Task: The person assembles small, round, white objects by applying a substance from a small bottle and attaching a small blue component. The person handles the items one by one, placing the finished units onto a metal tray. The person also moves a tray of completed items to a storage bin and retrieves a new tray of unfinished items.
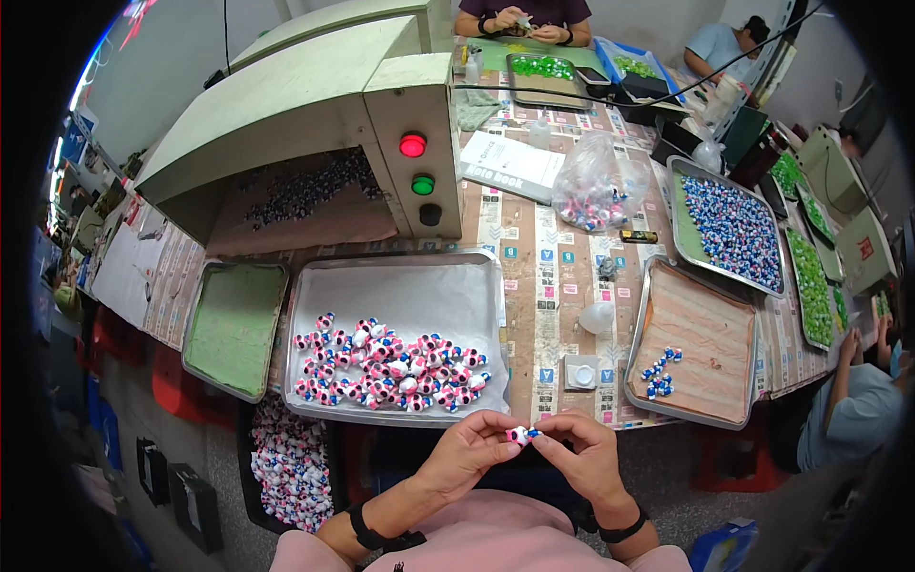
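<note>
My left hand (pixel 469 452) pinches the pink-and-white head end of a small toy figure (pixel 518 436) just past the table's front edge. At its blue end, the fingertips of my right hand (pixel 583 459) close on the same figure. Whether its two ends are joined cannot be made out. Left of my hands lies a metal tray (pixel 400 276) lined with white sheet, its near half heaped with pink, white and blue toy figures (pixel 391 367). To the right, a cloth-lined tray (pixel 705 329) carries several small blue-and-white pieces (pixel 660 374).
A beige machine (pixel 305 105) with red and green lights stands at the back left. A green-lined tray (pixel 235 329) is at left, above a dark bin of figures (pixel 291 467). A small white dish (pixel 580 373) sits nearby. Co-workers (pixel 524 19) sit across and at right.
</note>
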`<act>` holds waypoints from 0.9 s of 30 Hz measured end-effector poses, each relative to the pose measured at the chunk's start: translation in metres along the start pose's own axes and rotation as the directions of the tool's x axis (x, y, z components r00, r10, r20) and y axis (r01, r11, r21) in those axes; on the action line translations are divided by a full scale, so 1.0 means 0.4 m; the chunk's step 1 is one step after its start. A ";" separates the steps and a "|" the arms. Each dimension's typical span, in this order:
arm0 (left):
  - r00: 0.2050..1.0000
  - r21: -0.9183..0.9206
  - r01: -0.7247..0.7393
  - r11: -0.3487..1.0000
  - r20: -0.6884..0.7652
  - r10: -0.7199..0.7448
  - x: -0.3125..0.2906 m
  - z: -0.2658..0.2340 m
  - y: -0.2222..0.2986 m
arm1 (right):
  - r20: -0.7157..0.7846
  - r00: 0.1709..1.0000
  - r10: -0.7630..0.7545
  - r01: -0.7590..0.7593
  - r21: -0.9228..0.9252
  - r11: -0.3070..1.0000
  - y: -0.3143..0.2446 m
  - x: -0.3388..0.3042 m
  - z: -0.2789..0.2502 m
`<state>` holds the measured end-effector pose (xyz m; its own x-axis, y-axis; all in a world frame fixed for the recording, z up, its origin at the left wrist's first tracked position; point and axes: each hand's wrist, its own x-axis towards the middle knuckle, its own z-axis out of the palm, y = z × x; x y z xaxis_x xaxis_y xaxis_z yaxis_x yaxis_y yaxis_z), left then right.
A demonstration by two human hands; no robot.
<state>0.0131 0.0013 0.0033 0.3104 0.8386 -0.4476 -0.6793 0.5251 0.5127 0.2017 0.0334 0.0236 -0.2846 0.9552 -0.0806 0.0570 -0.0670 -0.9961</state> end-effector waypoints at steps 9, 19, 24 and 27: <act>0.998 0.152 -0.056 0.987 -0.001 0.057 -0.013 0.005 0.008 | 0.074 0.996 -0.054 0.058 -0.055 0.997 -0.022 0.005 -0.004; 0.920 0.419 -0.373 0.828 0.048 0.390 -0.059 -0.022 0.052 | 0.172 0.983 -0.056 0.051 0.034 0.998 -0.009 0.007 0.038; 0.380 0.907 -0.295 -0.299 0.399 0.835 -0.058 -0.072 0.209 | 0.055 0.991 -0.124 0.132 -0.174 0.976 0.009 -0.011 0.034; 0.414 0.922 -0.160 -0.352 0.386 0.824 -0.053 -0.170 0.244 | 0.085 0.981 -0.177 0.192 -0.222 0.956 0.030 -0.023 0.030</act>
<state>-0.1048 0.0248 0.0131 -0.1746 0.8363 0.5198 0.8026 -0.1849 0.5671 0.1936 0.0203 0.0120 -0.3709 0.9239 0.0941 0.2127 0.1832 -0.9598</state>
